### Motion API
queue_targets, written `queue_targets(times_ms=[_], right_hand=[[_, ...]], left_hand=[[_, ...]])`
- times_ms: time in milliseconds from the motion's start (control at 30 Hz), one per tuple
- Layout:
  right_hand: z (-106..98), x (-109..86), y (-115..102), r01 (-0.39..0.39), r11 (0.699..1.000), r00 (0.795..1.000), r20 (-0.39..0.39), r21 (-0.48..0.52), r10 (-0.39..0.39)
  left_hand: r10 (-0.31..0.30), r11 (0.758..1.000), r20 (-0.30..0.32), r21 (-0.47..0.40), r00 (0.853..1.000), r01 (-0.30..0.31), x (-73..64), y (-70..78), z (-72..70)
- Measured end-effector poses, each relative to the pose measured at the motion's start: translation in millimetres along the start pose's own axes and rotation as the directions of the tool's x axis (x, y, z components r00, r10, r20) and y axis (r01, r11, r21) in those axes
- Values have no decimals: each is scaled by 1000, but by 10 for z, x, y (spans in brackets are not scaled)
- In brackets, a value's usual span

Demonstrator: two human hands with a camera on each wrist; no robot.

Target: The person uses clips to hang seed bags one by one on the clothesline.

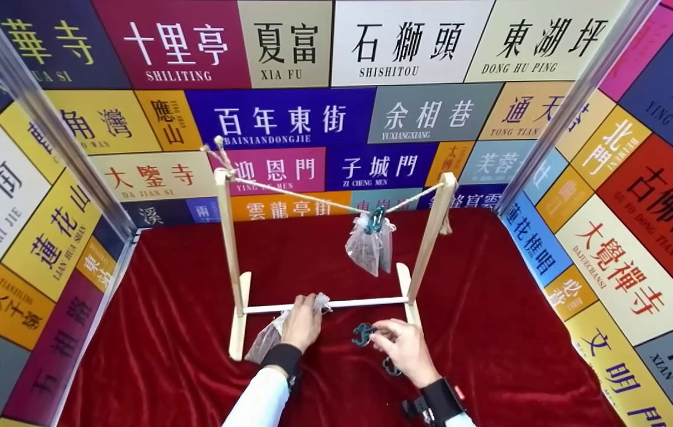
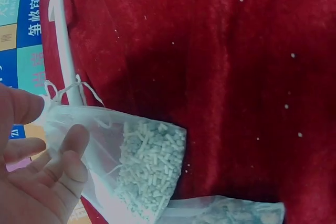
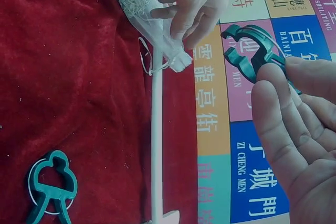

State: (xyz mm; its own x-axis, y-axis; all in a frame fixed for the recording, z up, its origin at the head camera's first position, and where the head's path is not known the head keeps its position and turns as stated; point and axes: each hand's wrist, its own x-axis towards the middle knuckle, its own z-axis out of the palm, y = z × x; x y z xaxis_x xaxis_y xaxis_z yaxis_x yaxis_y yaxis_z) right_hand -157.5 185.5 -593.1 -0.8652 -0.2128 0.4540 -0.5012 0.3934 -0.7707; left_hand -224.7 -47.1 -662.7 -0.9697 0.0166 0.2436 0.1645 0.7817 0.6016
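The left hand (image 1: 302,323) pinches the gathered top of a mesh bag (image 1: 265,341) filled with pale pellets; in the left wrist view the thumb and fingers (image 2: 71,150) curl round the bag's neck, its drawstring loops trailing at 12 o'clock from the hand. The bag hangs toward 7 o'clock from the hand and lies over the red velvet surface (image 1: 491,332). In that same view a second pellet bag (image 2: 231,212) lies at 4 o'clock from the first, at the bottom edge.

The right hand (image 1: 405,347) grips a teal plastic clip (image 1: 362,334) between fingertips and thumb, the clip sticking out at 10 o'clock from the hand; the right wrist view shows its curved jaws parted. Another teal clip (image 3: 50,184) lies flat on the velvet, at 7 o'clock from the right hand in the head view, partly hidden there by the wrist.

Just past both hands, at 12 o'clock, stands a small wooden rack (image 1: 227,249) with two uprights, flat feet and a white crossbar (image 1: 336,304) low between them. A twine line (image 1: 307,198) sags between the tops of the uprights. From it, at 1 o'clock from the left hand, hangs another pellet bag (image 1: 369,249), fastened by a teal clip (image 1: 376,218). Walls of coloured sign panels (image 1: 289,118) enclose the surface on three sides.
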Motion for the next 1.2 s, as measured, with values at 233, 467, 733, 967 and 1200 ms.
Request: queue_targets(times_ms=[233,467,733,967,1200], right_hand=[[-27,54,-57,4,1000,1000,19,-10,-4],[-136,238,-236,117,993,993,-1,-32,-117],[-297,464,-546,213,976,975,-49,-42,-215],[-506,674,-1108,283,957,951,-111,-69,-289],[-681,928,-1190,393,908,899,-145,-145,-412]], left_hand=[[25,999,-84,-21,996,-27,-27,-7,-50],[59,996,-184,-60,981,-72,-145,80,-246],[98,972,-265,-183,959,-150,-219,317,-563],[136,927,-332,-290,933,-238,-122,597,-931],[216,862,-446,-331,869,-384,50,908,-1233]])
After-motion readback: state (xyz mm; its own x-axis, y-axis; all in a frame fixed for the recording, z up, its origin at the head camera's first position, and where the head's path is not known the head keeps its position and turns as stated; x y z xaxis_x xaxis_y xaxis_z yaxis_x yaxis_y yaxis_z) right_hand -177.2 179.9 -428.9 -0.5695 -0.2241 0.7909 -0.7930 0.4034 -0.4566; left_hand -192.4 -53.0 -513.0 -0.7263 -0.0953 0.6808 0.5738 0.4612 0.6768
